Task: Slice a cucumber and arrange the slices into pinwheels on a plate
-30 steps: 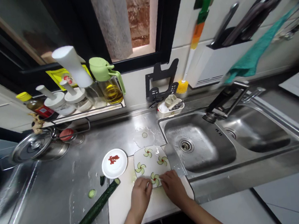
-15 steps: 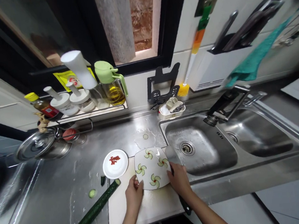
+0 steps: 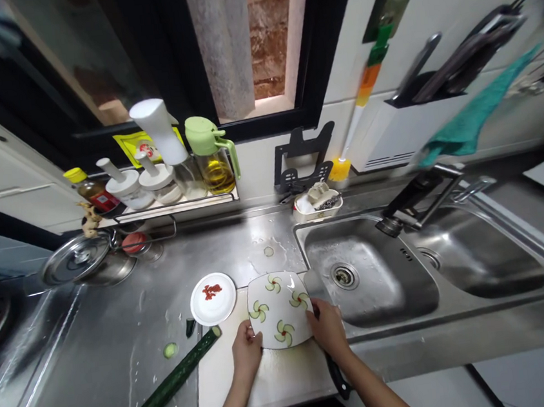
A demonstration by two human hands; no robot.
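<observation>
My left hand (image 3: 246, 348) grips the left edge of a white squarish plate (image 3: 269, 327), and my right hand (image 3: 328, 326) has its right edge. Green curved slices (image 3: 284, 333), probably cucumber, form several pinwheels with red centres on it. Beneath the plate is a white cutting board (image 3: 276, 384). A knife with a black handle (image 3: 338, 378) lies at the board's right side, partly hidden by my right hand and wrist. Left of the board, a cut cucumber (image 3: 174, 382) lies slanted, its cut end resting on the board. A small round plate (image 3: 215, 314) holds chopped red pieces (image 3: 213, 291).
A cucumber end (image 3: 190, 327) and a slice (image 3: 170, 351) lie on the steel counter. To the right is a double sink (image 3: 375, 312) with a faucet (image 3: 408, 205). Bottles and jars, including an oil jug (image 3: 214, 161), line the back rack; a lidded pot (image 3: 84, 262) stands left.
The view has shifted slightly, so the surroundings appear a little lower and further right. Both hands keep their hold on the plate, which stays over the board.
</observation>
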